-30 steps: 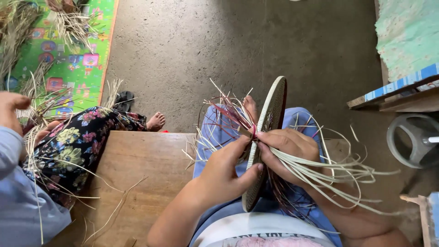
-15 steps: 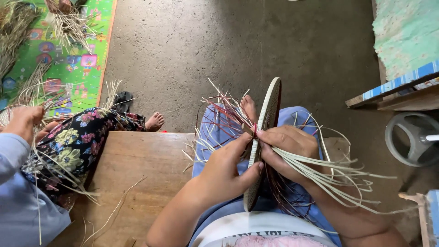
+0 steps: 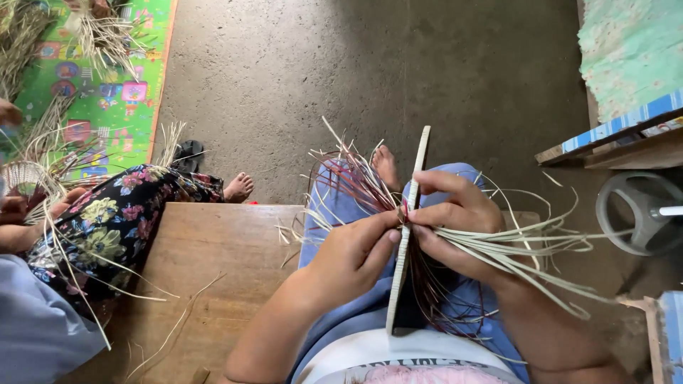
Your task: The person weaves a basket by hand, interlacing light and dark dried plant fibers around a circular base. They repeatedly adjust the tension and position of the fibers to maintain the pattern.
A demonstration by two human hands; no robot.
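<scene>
1. While the concrete floor (image 3: pixel 341 78) and the green play mat (image 3: pixel 107 78) sit as they did a second ago, the view has drifted slightly, so the mat shows a little wider at the left now.
2. The wooden bench (image 3: pixel 213 284) carries only a few loose pale strands; the person sits at its right end, blue-clad knees out over the floor.
3. Beside them, a co-worker in a floral skirt (image 3: pixel 107 227) has shifted: the raised hand of a second ago has dropped, and a co-worker's hand (image 3: pixel 18 220) now rests low at the left edge among the straw.
4. Just above that hand stands a small woven basket (image 3: pixel 25 178), half finished; what lies inside I cannot tell.
5. The flat woven disc (image 3: pixel 409 235) stands on edge on the person's lap, a little more upright than before, its rim towards the camera.
6. The right hand (image 3: pixel 455 220) still grips the disc's rim, fingers pressed onto a bundle of pale strips (image 3: pixel 526 256) fanning out to the right.
7. The left hand (image 3: pixel 356 252) has closed in, thumb and forefinger pinching at the rim where reddish strands (image 3: pixel 356 178) sprout; to my eye the weaving carries on at that same spot.
</scene>
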